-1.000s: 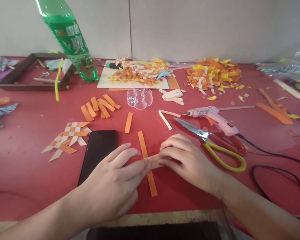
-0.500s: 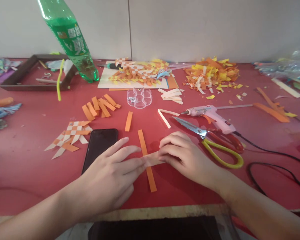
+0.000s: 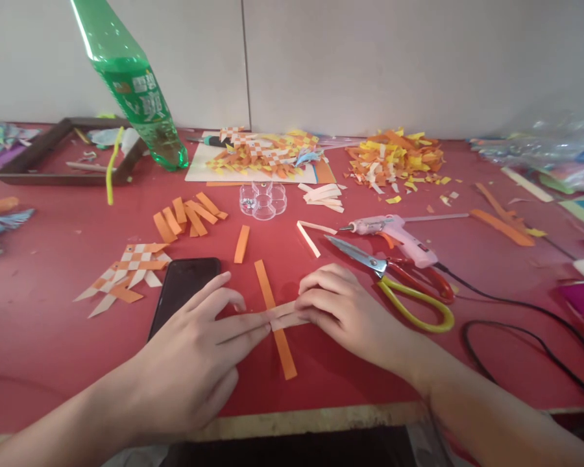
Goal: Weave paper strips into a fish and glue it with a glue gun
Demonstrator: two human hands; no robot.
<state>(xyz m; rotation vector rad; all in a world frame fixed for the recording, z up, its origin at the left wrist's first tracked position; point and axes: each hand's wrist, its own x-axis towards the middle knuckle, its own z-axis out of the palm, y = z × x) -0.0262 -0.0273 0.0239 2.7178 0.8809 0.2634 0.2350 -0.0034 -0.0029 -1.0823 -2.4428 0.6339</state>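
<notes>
An orange paper strip (image 3: 285,355) lies lengthwise near the table's front edge, with pale strips (image 3: 288,315) crossing over its middle. My left hand (image 3: 202,347) has its index and middle fingertips on the left ends of the pale strips, right at the crossing. From the right, my right hand (image 3: 343,314) pinches the other ends, its fingers bent and pressed together. Beyond them lie a short orange strip (image 3: 242,244) and a folded pale strip (image 3: 309,239). A woven orange and white paper fish (image 3: 136,259) rests to the left.
A black phone (image 3: 180,285) lies beside my left hand. Scissors (image 3: 394,279) and a pink glue gun (image 3: 399,237) with a black cable are at the right. Farther back stand a green bottle (image 3: 141,97), a dark frame (image 3: 53,178), a clear tray (image 3: 263,201) and a paper scrap pile (image 3: 396,159).
The view has shifted slightly, so everything sits a little lower and farther left. The pale strips now show as two spread apart between my hands.
</notes>
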